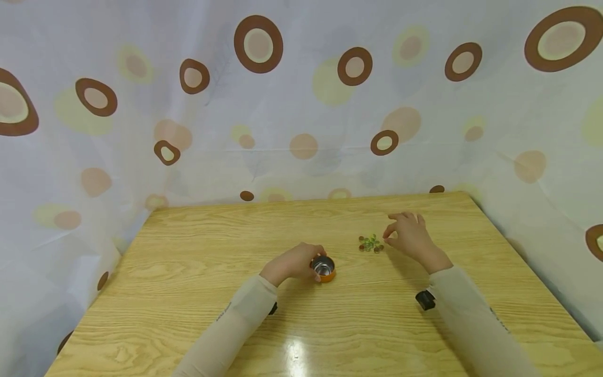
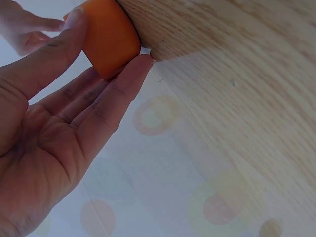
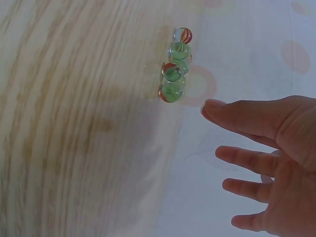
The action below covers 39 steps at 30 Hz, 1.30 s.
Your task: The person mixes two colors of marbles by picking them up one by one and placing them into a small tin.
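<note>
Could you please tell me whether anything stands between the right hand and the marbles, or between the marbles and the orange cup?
Nothing visible does: the right hand is beside the marbles, and only tabletop shows between those and the orange cup. The left hand grips the cup mostly from the side away from the marbles.

marbles [image 3: 173, 73]: clear glossy glass | cup [image 1: 324, 269]: shiny metal inside, smooth outside | table [image 1: 358, 319]: glossy wood-grain

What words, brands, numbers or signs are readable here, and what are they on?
None can be read.
Left sleeve: dark marks, perhaps lettering, too small and blurred to read.
Right sleeve: the same, unreadable.
Cup and marbles: no text visible.
</note>
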{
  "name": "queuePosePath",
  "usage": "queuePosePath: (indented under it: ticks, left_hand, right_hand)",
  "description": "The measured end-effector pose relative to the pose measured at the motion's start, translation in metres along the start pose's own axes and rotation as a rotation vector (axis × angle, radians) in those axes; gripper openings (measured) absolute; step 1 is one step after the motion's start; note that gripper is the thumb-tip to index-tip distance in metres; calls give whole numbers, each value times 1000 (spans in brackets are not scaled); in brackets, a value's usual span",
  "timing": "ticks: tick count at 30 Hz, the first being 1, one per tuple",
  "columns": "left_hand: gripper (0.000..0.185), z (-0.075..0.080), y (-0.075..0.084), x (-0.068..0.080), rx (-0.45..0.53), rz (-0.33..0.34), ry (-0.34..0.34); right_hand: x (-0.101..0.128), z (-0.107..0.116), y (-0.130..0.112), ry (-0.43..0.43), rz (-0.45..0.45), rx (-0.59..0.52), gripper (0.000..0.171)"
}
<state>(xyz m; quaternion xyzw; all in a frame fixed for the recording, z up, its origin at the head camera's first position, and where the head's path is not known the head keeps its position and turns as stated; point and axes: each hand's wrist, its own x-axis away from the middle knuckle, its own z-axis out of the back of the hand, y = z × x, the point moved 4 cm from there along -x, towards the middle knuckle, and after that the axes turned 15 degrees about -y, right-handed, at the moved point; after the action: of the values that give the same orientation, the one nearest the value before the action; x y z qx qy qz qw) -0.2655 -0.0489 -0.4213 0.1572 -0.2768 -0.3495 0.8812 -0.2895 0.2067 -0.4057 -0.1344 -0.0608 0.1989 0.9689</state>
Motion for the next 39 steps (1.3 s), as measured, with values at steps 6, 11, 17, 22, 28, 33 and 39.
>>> queuePosePath:
  ticks: [6,11,17,22,28,33,39]
  left_hand:
    - [49,-1,0,0,3,2,5]
    - [51,-2,0,-1,1,14,7]
    - [51,-3,-1,-3,-6,15,7]
    - [51,-2,0,-2,-13,18,8]
    - [51,-2,0,-1,-24,21,9]
    - [51,-2,-1,-1,-20,26,10]
    - [50,-1,-1,0,11,26,12]
  right_hand:
    - [-3,-12,6,-34,-14,3,4]
    - [-4,-18,6,-52,-20,-13,5]
    - [-4,-18,3,-57,-17,-9,5]
    - [-5,-18,1,-54,-19,9,4]
    - [-5,-19,1,-46,-26,27,4]
    - [-5,-17,-2,-19,-33,42,4]
    - [-6,-10,-18,57,-7,62,7]
